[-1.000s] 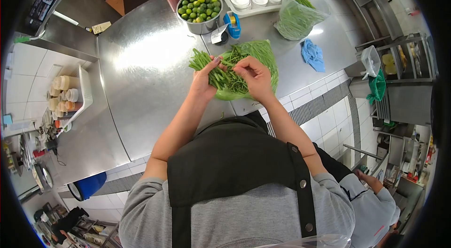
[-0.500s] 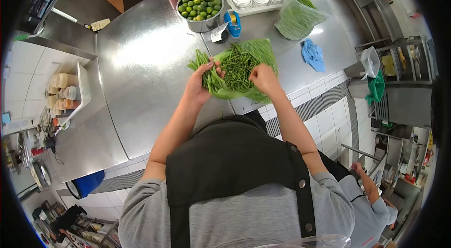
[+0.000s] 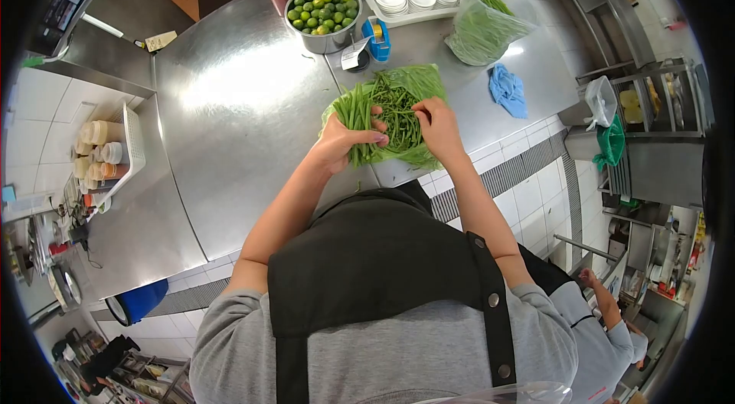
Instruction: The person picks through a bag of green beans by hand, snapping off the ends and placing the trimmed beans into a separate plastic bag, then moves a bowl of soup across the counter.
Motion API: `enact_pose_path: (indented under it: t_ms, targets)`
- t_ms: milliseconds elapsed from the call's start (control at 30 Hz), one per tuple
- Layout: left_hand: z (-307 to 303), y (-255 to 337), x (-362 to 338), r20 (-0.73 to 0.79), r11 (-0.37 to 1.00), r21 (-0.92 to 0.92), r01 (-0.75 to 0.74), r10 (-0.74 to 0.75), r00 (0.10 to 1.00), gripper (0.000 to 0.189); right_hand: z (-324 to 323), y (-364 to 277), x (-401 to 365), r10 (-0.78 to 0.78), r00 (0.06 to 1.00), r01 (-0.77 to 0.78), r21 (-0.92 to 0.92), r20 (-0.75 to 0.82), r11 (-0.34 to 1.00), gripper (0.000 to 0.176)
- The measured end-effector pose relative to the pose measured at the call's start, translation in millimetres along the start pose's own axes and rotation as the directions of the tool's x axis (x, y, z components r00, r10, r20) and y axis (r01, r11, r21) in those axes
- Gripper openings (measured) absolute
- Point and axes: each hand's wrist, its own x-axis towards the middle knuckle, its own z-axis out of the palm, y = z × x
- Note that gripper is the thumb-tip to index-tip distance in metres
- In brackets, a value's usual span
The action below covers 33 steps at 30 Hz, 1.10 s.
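A bundle of long green beans [image 3: 352,115] is in my left hand [image 3: 342,142], its fingers wrapped round the stalks. Under and beside it lies a green plastic bag [image 3: 429,83] spread on the metal counter, with a heap of small green trimmings [image 3: 396,109] on it. My right hand [image 3: 439,127] is at the heap's right side, thumb and fingers pinched together; what they hold, if anything, is too small to name.
Behind stand a pot of limes [image 3: 323,14], a blue tape dispenser [image 3: 377,38], a tray of white bowls [image 3: 406,17] and a clear bag of beans [image 3: 488,29]. A blue cloth [image 3: 507,90] lies right. Another person [image 3: 593,327] is at lower right.
My left hand has turned and moved right toward the heap, with the bundle now more upright. My right hand has shifted slightly up and right.
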Motion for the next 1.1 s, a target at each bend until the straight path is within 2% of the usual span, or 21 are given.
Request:
enact_pose_path:
  t_ms: [33,133,167,233,300,333,433,500,600,700,800,833,933,1000,1033,1100]
  targets:
    - [2.2,-0.9,4.1,-0.028,0.998,0.049,-0.034,0.035,0.999,0.049,-5.5,-5.9,1.9,-0.053,0.998,0.053,-0.01,-0.026,0.999,0.008]
    - [5.0,-5.7,18.9,-0.084,0.974,0.198,-0.109,0.128,0.988,0.046,-21.4,-30.6,4.1,-0.04,0.985,0.028,0.072,0.165,0.997,0.008]
    - [3.4,-8.9,24.2,-0.089,0.961,0.247,-0.123,0.149,0.985,0.044,-21.5,-35.9,3.2,-0.077,0.982,0.061,0.092,0.175,0.994,0.008]
    - [4.0,-10.3,28.3,-0.084,0.924,0.364,-0.122,0.163,0.983,0.041,-19.1,-43.8,3.3,-0.151,0.971,0.128,0.131,0.187,0.983,0.007]
    - [6.2,-10.6,32.2,-0.065,0.864,0.494,-0.095,0.146,0.987,0.037,-14.6,-47.8,6.1,-0.172,0.982,0.163,0.116,0.075,0.98,0.006]
    - [7.8,-12.0,33.0,-0.062,0.885,0.453,-0.104,0.148,0.987,0.035,-13.4,-49.1,6.8,-0.182,0.983,0.178,0.107,0.02,0.978,0.006]
    - [11.2,-13.4,29.3,-0.076,0.954,0.285,-0.09,0.116,0.99,0.03,-13.7,-54.1,9.8,-0.091,0.996,0.092,0.164,-0.013,0.982,0.006]
    - [13.2,-9.9,25.5,-0.095,0.994,0.107,-0.033,0.043,0.995,0.029,-11.7,-53.7,11.2,-0.093,0.995,0.095,0.172,-0.021,0.981,0.007]
    - [13.5,-6.5,19.5,-0.165,0.999,-0.014,-0.049,0.046,0.985,0.028,-9.3,-47.9,12.5,-0.116,0.993,0.116,0.157,-0.009,0.981,0.006]
    - [6.3,-9.7,19.4,-0.175,0.99,0.132,-0.049,0.072,0.982,0.026,-4.9,-46.7,13.6,-0.172,0.985,0.17,0.145,0.002,0.975,0.005]
    - [3.8,-15.6,19.9,-0.132,0.986,0.16,-0.054,0.076,0.988,0.026,-1.6,-52.0,12.8,-0.164,0.986,0.168,0.173,-0.039,0.97,0.005]
    - [4.9,-15.2,19.6,-0.131,0.996,0.079,-0.034,0.044,0.99,0.028,0.4,-54.7,12.7,-0.148,0.987,0.157,0.19,-0.059,0.969,0.004]
    - [10.9,-10.9,16.3,-0.124,0.993,-0.117,0.021,-0.036,0.992,0.033,11.5,-53.7,14.0,-0.067,0.946,0.144,0.226,-0.317,0.963,0.004]
    - [13.4,-9.0,12.8,-0.122,0.982,-0.182,0.046,-0.069,0.99,0.035,12.1,-45.0,20.2,-0.028,0.944,0.106,0.221,-0.33,0.97,0.004]
    - [9.0,-11.7,13.1,-0.089,0.95,-0.31,0.039,-0.07,0.994,0.036,11.9,-39.8,22.1,-0.008,0.941,0.087,0.219,-0.338,0.972,0.004]
    - [-10.2,-20.6,14.9,-0.021,0.838,-0.544,0.037,-0.058,0.998,0.037,12.0,-25.6,20.5,-0.037,0.966,0.082,0.169,-0.256,0.982,0.004]
